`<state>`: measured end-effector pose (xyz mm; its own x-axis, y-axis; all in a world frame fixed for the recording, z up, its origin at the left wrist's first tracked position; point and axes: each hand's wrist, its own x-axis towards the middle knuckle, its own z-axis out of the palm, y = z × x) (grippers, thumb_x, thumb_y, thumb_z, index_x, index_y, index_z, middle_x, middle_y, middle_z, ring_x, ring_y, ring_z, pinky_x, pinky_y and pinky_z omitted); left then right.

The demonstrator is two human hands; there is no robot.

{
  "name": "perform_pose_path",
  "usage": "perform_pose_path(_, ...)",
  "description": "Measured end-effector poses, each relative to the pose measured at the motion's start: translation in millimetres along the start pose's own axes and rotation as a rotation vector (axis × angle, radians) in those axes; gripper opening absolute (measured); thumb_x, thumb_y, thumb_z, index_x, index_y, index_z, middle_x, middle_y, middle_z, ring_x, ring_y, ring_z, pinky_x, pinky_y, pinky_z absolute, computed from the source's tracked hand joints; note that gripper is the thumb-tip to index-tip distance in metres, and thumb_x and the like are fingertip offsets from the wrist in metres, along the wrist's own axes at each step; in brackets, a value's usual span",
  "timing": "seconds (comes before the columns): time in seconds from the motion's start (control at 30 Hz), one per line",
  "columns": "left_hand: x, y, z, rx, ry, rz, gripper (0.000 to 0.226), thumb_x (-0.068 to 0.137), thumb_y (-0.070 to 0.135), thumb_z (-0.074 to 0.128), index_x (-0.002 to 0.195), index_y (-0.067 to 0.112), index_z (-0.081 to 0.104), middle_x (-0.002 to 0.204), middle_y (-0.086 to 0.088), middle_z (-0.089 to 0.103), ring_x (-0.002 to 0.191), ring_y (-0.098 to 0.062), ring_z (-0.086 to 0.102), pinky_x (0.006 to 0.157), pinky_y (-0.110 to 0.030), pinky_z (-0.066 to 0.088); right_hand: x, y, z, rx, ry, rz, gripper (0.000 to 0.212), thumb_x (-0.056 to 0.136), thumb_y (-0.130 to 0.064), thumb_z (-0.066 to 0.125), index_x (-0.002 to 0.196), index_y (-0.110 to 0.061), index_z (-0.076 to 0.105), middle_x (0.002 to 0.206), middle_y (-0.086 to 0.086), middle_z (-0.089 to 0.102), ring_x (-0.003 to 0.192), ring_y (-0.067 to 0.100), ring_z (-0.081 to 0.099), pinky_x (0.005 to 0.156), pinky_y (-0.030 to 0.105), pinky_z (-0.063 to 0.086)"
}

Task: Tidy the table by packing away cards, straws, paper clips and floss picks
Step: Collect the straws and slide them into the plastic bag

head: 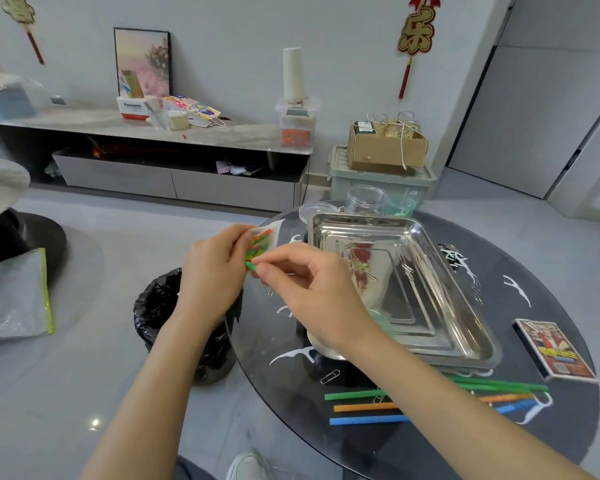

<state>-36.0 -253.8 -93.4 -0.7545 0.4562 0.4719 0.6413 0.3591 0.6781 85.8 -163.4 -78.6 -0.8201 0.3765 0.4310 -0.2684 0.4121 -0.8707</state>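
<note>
Loose straws [364,407] lie on the near table [465,452] edge, untouched. Farther off, my left hand [212,268] grips a clear bag [269,237] of straws while my right hand [309,289] pinches a green straw [250,265] into it. Clips [329,376], floss picks [515,289] and the card box [555,348] (right side) are not yet packed, I judge.

- The white and red box [132,110] on the sideboard [84,121] reads "Panasonic".
- The gold and red ornament [415,31] hanging on the wall bears the character 乐.
- Print on the card box [555,349] on the worktop [551,271] is too blurred to read.
</note>
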Motion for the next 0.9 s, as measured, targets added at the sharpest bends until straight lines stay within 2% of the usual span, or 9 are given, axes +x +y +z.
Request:
perform_pose_path(0.1, -6.0, 4.8, -6.3, -0.034, -0.013, 0.017, 0.023, 0.098, 0.022, 0.049, 0.107, 0.023, 0.07, 0.081, 0.005, 0.07, 0.076, -0.012, 0.062, 0.071, -0.03, 0.049, 7.9, 5.8, 8.3, -0.138, 0.057, -0.07, 0.009, 0.083, -0.005, 0.069, 0.09, -0.004, 0.074, 0.091, 0.005, 0.069, 0.08, 0.012, 0.066, 0.077, 0.023, 0.055)
perform_pose_path(0.23, -16.2, 9.8, -14.9, -0.026, -0.028, 0.059, 0.023, 0.098, 0.02, 0.049, 0.102, 0.03, 0.069, 0.08, 0.012, 0.068, 0.076, 0.008, 0.06, 0.064, -0.005, 0.041, 16.1, 7.4, 15.1, -0.369, 0.146, -0.118, 0.005, 0.078, -0.012, 0.075, 0.078, -0.009, 0.071, 0.085, 0.001, 0.056, 0.066, 0.002, 0.05, 0.064, 0.011, 0.041)
perform_pose_path(0.3, -23.9, 10.6, -18.5, -0.002, -0.01, 0.091, 0.023, 0.098, 0.021, 0.048, 0.104, 0.028, 0.069, 0.078, 0.009, 0.069, 0.074, 0.008, 0.06, 0.063, -0.008, 0.044, 9.8, -1.7, 13.6, -0.384, 0.16, -0.138, 0.009, 0.077, -0.013, 0.076, 0.075, -0.012, 0.068, 0.084, 0.0, 0.053, 0.066, 0.003, 0.047, 0.064, 0.011, 0.039)
perform_pose_path(0.37, -30.6, 9.8, -19.8, 0.031, 0.026, 0.122, 0.022, 0.099, 0.023, 0.047, 0.107, 0.027, 0.068, 0.078, 0.005, 0.07, 0.068, -0.003, 0.063, 0.066, -0.025, 0.051, -4.4, -14.6, 1.0, -0.374, 0.132, -0.176, 0.008, 0.079, -0.012, 0.074, 0.077, -0.012, 0.066, 0.081, -0.002, 0.055, 0.067, 0.004, 0.051, 0.065, 0.01, 0.039)
perform_pose_path(0.43, -37.6, 10.5, -21.3, 0.061, 0.06, 0.131, 0.025, 0.098, 0.03, 0.044, 0.109, 0.027, 0.066, 0.079, 0.004, 0.07, 0.068, -0.018, 0.064, 0.064, -0.037, 0.052, -24.3, -23.7, -22.3, -0.429, 0.011, -0.164, 0.004, 0.084, -0.012, 0.069, 0.088, -0.012, 0.068, 0.081, -0.004, 0.06, 0.072, 0.005, 0.055, 0.067, 0.013, 0.044)
perform_pose_path(0.53, -54.1, 14.6, -21.6, 0.085, 0.083, 0.166, 0.036, 0.094, 0.036, 0.037, 0.111, 0.024, 0.066, 0.078, 0.001, 0.07, 0.07, -0.026, 0.063, 0.062, -0.039, 0.051, -55.0, -25.6, -70.3, -0.726, -0.336, 0.087, 0.026, 0.089, -0.023, 0.065, 0.115, -0.022, 0.064, 0.097, -0.009, 0.065, 0.084, 0.0, 0.057, 0.08, 0.018, 0.049)
perform_pose_path(0.6, -66.6, 19.4, -17.9, 0.132, 0.101, 0.194, 0.035, 0.095, 0.033, 0.038, 0.111, 0.02, 0.066, 0.08, -0.004, 0.071, 0.07, -0.031, 0.064, 0.058, -0.036, 0.048, -74.7, -21.8, -96.8, -0.925, -0.503, 0.205, 0.032, 0.09, -0.03, 0.063, 0.12, -0.023, 0.061, 0.11, -0.008, 0.064, 0.093, 0.003, 0.057, 0.086, 0.023, 0.048)
perform_pose_path(0.73, -87.4, 28.8, -3.8, 0.248, 0.136, 0.291, 0.024, 0.095, 0.015, 0.046, 0.102, 0.009, 0.068, 0.079, -0.006, 0.07, 0.067, -0.031, 0.063, 0.056, -0.028, 0.032, -102.9, -13.0, -114.4, -1.175, -0.641, 0.218, 0.042, 0.092, -0.03, 0.057, 0.132, -0.02, 0.052, 0.125, -0.002, 0.056, 0.115, 0.018, 0.052, 0.095, 0.032, 0.044)
perform_pose_path(0.9, -100.9, 38.3, 18.8, 0.278, 0.033, 0.342, 0.025, 0.091, 0.013, 0.045, 0.098, 0.005, 0.067, 0.089, -0.008, 0.071, 0.077, -0.031, 0.066, 0.063, -0.038, 0.05, -121.3, 4.8, -109.9, -1.368, -0.717, 0.161, 0.034, 0.092, -0.03, 0.055, 0.122, -0.014, 0.053, 0.115, 0.005, 0.055, 0.106, 0.027, 0.054, 0.08, 0.039, 0.048)
